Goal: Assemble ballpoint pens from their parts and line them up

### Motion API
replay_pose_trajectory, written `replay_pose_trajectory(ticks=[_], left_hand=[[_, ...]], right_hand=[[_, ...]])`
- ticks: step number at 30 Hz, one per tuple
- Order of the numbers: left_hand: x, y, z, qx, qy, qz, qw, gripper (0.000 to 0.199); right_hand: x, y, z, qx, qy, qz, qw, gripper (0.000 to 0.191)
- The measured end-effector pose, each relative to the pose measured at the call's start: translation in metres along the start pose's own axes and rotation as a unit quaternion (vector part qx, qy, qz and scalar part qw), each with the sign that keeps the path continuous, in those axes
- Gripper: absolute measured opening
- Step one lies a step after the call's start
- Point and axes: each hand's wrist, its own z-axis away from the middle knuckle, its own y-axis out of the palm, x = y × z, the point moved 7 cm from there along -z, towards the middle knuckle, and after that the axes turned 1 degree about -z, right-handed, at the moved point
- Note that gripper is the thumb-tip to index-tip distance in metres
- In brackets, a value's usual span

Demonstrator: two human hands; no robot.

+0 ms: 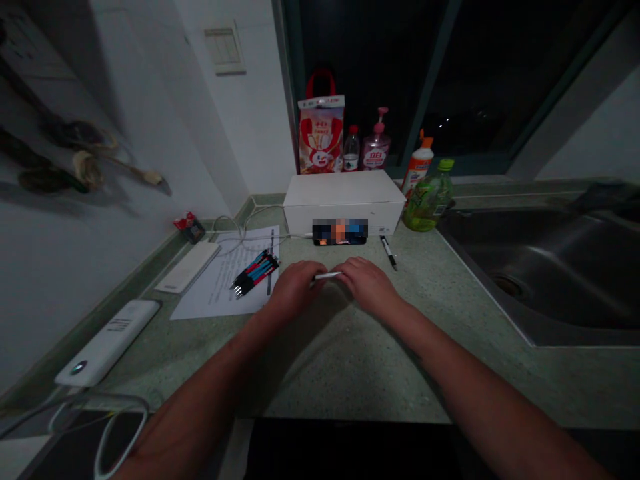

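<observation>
Over the middle of the green speckled counter [320, 373], my left hand [297, 288] and my right hand [369, 281] are closed on the two ends of a slim white pen [328, 275]. It lies roughly level between them, with a darker end at the left fingers; the fingers hide both ends in part. To the right of my right hand lies a black-and-white pen [389, 253]. Left of my left hand, several black, blue and red pens [256, 272] sit in a pile on a printed sheet of paper [210, 293].
A phone [340, 232] with a cable leans against a white box [345, 190]. Bottles stand behind it, and a green bottle [430, 200] stands beside it. A metal sink [550, 267] is on the right. Two white power banks [113, 340] lie at the left, near a loose cable.
</observation>
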Motion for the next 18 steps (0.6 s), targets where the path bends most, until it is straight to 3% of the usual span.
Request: replay_pose_trajectory(ticks=[3, 7, 11, 14, 18], left_hand=[[0.008, -0.004, -0.001, -0.044, 0.015, 0.02, 0.999, 0.014], [0.011, -0.001, -0.001, -0.058, 0.019, 0.065, 0.996, 0.014], [0.015, 0.006, -0.002, -0.027, -0.055, 0.107, 0.992, 0.017], [0.02, 0.011, -0.002, 0.017, -0.125, 0.122, 0.984, 0.034], [0.021, 0.016, -0.001, 0.04, -0.156, 0.157, 0.974, 0.045]], right_hand=[[-0.016, -0.008, 0.003, -0.017, 0.034, -0.03, 0.999, 0.023], [-0.015, -0.004, 0.005, 0.021, 0.015, -0.052, 0.998, 0.025], [-0.01, -0.005, 0.004, 0.006, 0.009, -0.051, 0.999, 0.024], [-0.008, -0.013, 0.005, -0.035, -0.005, -0.058, 0.998, 0.016], [-0.008, -0.016, 0.008, -0.052, -0.008, -0.063, 0.997, 0.012]])
